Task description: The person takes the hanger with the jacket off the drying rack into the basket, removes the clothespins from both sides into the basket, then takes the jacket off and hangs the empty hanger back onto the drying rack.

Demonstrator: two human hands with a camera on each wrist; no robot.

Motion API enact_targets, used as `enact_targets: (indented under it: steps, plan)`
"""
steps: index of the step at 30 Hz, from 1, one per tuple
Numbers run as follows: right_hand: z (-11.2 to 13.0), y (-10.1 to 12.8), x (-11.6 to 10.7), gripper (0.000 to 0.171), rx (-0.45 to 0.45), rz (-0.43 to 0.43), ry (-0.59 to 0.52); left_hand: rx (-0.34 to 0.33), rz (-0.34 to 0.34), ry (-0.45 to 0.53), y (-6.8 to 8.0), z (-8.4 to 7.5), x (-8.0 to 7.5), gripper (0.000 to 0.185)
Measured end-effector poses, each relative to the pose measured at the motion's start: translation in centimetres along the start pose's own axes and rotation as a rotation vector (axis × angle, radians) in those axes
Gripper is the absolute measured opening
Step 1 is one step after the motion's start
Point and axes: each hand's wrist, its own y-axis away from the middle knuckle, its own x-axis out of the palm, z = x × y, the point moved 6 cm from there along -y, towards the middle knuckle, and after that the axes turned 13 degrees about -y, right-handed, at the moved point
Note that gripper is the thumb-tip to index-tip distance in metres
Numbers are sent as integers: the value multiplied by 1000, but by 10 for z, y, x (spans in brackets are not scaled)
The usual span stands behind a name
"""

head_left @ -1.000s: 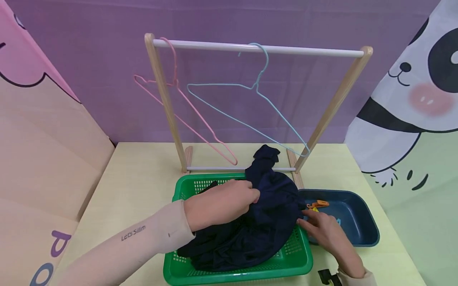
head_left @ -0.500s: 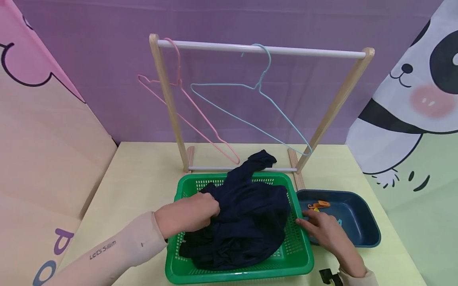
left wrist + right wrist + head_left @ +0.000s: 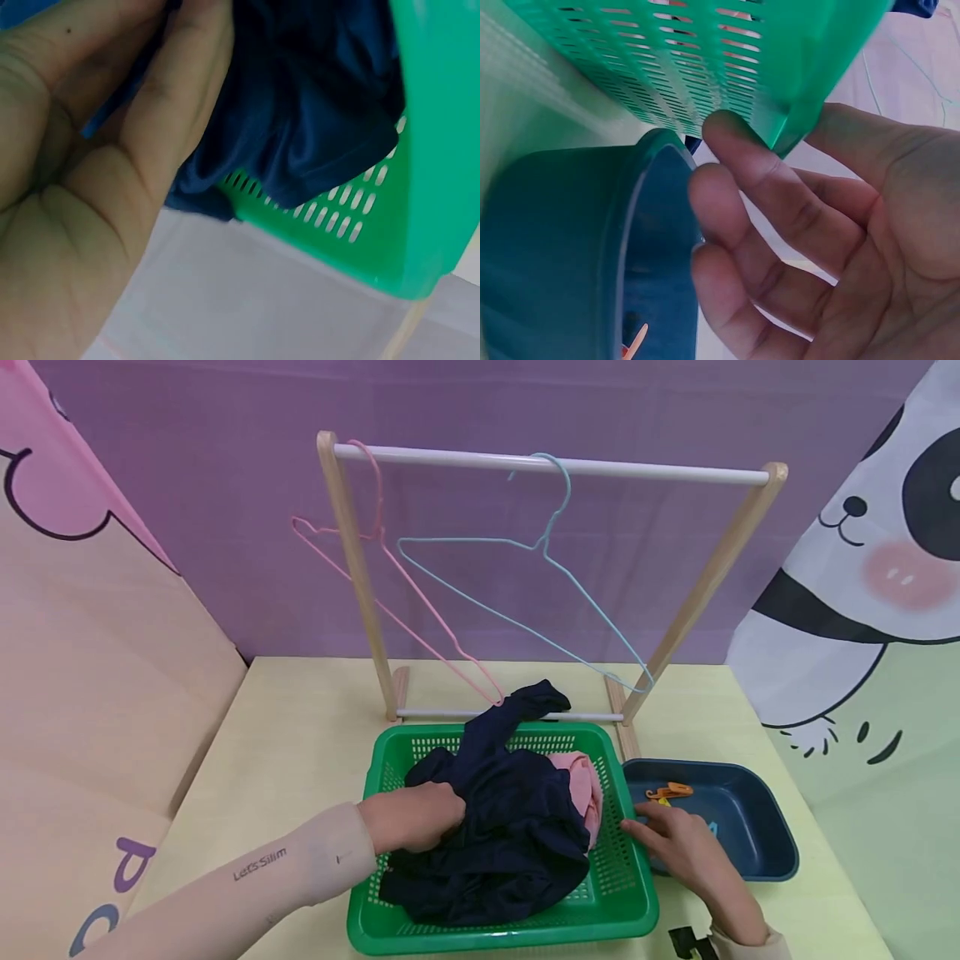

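Observation:
A navy garment [image 3: 517,835] lies heaped in a green perforated basket [image 3: 495,941], one end hanging over the far rim. My left hand [image 3: 420,816] pinches the dark cloth toward the basket's left side; in the left wrist view its fingers close on the fabric, tips hidden. Folded pink cloth [image 3: 583,793] shows at the basket's right, partly beneath the navy one. My right hand [image 3: 678,843] holds the basket's right rim; the right wrist view has its thumb on one side of the edge and fingers on the outer side.
A dark blue tub [image 3: 750,814] with an orange clip [image 3: 670,790] and other small pieces stands right of the basket. Behind, a wooden rack with a white rail [image 3: 465,459] carries a pink hanger [image 3: 427,602] and a light blue hanger [image 3: 585,592].
My left hand has moved left, dragging the navy garment with it, then slightly down and right. Pink cloth has come into sight at the basket's right. My right hand stays put.

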Motion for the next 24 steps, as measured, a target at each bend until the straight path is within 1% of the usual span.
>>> enact_targets:
  steps: [1, 3, 6, 9, 12, 13, 15, 17, 18, 20, 22, 24]
  plan:
    - [0, 0, 0, 41, -1, 2, -1, 3, 2, 17, 2, 0, -1, 43]
    - [0, 0, 0, 42, -4, 4, -2, 32, 2, 47, 5, 1, -7, 43]
    - [0, 0, 0, 41, -14, 3, -5, 100, -25, 94, 10, 1, -23, 38]
    - [1, 0, 0, 40, -22, -2, -5, 159, -85, 130, 15, 4, -43, 34]
    - [1, 1, 0, 38, -27, -7, -6, 167, -178, 161, 14, 12, -62, 38]
    - [1, 1, 0, 37, -29, -7, -8, 160, -211, 170, 12, 15, -66, 39]
    - [1, 0, 0, 35, -32, -8, -13, 128, -296, 179, 7, 25, -73, 34]
    - [1, 0, 0, 31, -28, -4, -18, 71, -360, 174, -1, 36, -76, 24]
    - [1, 0, 0, 30, -28, -5, -12, 38, -379, 173, -6, 42, -75, 20]
    - [1, 0, 0, 30, -36, -11, 7, -20, -399, 172, -16, 55, -73, 25]
    - [1, 0, -1, 30, -37, -15, 22, -70, -384, 183, -28, 67, -69, 33]
    - [1, 0, -1, 32, -51, -23, 39, -87, -370, 204, -40, 77, -67, 38]
